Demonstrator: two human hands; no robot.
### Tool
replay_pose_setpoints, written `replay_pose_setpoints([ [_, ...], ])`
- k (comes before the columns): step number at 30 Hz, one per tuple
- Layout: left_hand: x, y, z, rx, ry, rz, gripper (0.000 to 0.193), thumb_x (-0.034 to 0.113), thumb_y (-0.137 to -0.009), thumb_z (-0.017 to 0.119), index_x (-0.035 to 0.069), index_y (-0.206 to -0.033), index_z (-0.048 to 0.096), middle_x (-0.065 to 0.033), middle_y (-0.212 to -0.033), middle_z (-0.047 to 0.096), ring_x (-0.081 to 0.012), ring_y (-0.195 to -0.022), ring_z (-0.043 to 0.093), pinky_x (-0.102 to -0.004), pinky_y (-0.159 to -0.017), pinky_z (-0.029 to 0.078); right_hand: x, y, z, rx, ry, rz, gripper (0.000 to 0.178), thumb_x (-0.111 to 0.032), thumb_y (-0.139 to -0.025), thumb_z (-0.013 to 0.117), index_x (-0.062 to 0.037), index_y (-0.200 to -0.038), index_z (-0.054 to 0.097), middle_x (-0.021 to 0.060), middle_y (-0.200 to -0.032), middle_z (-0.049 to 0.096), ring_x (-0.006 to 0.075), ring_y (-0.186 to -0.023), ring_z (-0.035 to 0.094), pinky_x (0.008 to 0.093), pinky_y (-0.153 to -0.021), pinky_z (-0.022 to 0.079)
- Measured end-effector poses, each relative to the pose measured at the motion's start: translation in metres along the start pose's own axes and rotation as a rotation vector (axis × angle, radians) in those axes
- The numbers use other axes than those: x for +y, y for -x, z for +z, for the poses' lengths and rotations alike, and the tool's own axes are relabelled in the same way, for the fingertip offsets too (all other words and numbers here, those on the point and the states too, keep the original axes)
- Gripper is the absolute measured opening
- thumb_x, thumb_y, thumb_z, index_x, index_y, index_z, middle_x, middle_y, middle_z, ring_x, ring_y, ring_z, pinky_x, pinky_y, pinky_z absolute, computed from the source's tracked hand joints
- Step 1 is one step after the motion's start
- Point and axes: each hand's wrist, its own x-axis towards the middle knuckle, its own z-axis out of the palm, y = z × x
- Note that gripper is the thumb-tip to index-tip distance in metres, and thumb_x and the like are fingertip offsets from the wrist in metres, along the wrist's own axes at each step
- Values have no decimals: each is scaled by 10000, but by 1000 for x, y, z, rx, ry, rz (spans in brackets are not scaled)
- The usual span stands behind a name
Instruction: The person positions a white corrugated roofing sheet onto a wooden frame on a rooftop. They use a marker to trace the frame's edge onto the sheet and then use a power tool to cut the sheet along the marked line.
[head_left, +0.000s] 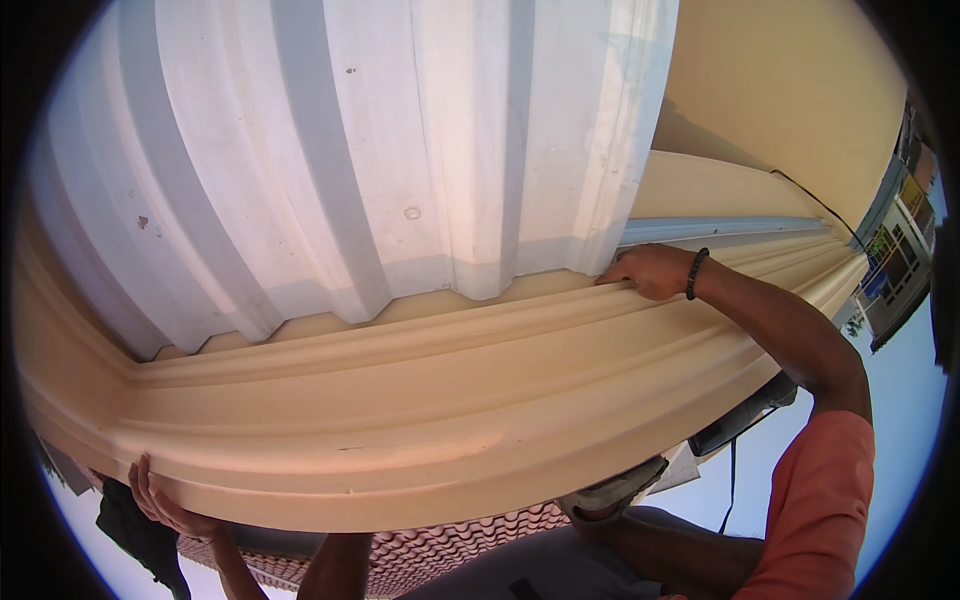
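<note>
A white corrugated metal roofing sheet [430,130] fills the upper left, its wavy lower end just above a cream moulded cornice [400,420]. My right hand [655,272], with a dark beaded bracelet at the wrist, reaches in from the right. Its fingers are bent and pressed together at the sheet's lower right corner, closed on that edge as far as shows. At the lower left, my left hand [172,508] lies on the cornice's outer rim. Its fingers are stretched over the rim, holding nothing loose.
A bluish-grey metal strip [730,230] runs beside the sheet. Beyond it rises a cream wall [790,90] with a black cable [810,195]. Below the cornice's outer edge appear a tiled roof [450,548], a shoe [612,490] and a dark cloth-like item [140,540].
</note>
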Motion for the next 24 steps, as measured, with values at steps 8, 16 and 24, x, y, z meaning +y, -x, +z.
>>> replay_pose_setpoints([
  [8, -6, 6, -6, -100, -39, 29, 613, 461, -965, 445, 147, -1449, 237, -174, -1282, 549, -398, -1145, 534, -557, -949, 414, 9, -2, -16, -76, -243, 185, 410, -8, -786, 483, -138, -1105, 706, 119, -1124, 663, 289, -978, 611, 368, -880, 475],
  [16, -14, 14, -4, -94, -43, 30, 628, 473, -958, 455, 143, -1446, 238, -173, -1289, 543, -395, -1149, 531, -559, -942, 421, 26, -7, -2, -22, -407, 194, 325, -58, -795, 519, -89, -1047, 721, 93, -1089, 689, 238, -991, 615, 320, -925, 454],
  [24, -11, 10, -5, -91, -43, 32, 633, 474, -953, 459, 150, -1449, 236, -166, -1286, 548, -394, -1146, 534, -563, -945, 421, 16, -2, 1, 111, -359, 169, 233, -95, -823, 559, -68, -982, 727, 105, -977, 710, 253, -916, 645, 348, -845, 491],
])
